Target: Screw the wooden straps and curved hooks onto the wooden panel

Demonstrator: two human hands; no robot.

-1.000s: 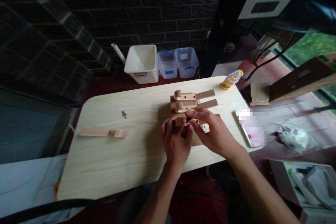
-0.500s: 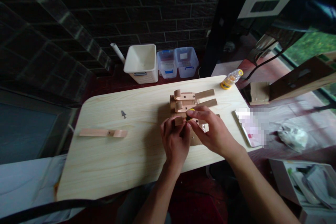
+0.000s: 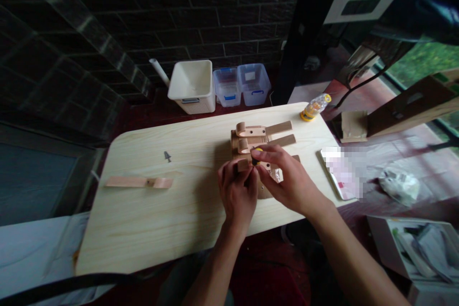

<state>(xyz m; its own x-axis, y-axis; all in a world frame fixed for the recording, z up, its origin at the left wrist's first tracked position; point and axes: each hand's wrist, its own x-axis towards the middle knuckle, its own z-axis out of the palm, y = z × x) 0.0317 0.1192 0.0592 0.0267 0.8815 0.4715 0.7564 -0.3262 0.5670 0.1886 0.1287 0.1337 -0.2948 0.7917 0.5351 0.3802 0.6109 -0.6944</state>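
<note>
My right hand point(image 3: 287, 172) is closed around a short yellow-and-black screwdriver point(image 3: 256, 155), which points down at a curled wooden hook piece point(image 3: 244, 165). My left hand point(image 3: 238, 189) pinches that piece, its thumb and forefinger close to the screwdriver tip. The tip and any screw beneath it are hidden by my fingers. Under both hands lies a wooden block point(image 3: 265, 192). Two similar hook pieces lie across its far part, a farther one point(image 3: 251, 130) and a nearer one point(image 3: 247, 145), with dark holes or screw heads showing on the farther one.
On the table point(image 3: 143, 229), a loose wooden hook piece point(image 3: 139, 182) and several screws point(image 3: 167, 156) lie to the left. A clear bottle with a yellow base point(image 3: 315, 107) stands at the far right corner, a phone-like slab point(image 3: 337, 174) at the right edge. Behind are bins point(image 3: 191, 81).
The screwdriver handle has turned slightly in my right fingers, and more of its yellow shows. My left hand keeps its place on the wooden piece. The whole view has shifted a little.
</note>
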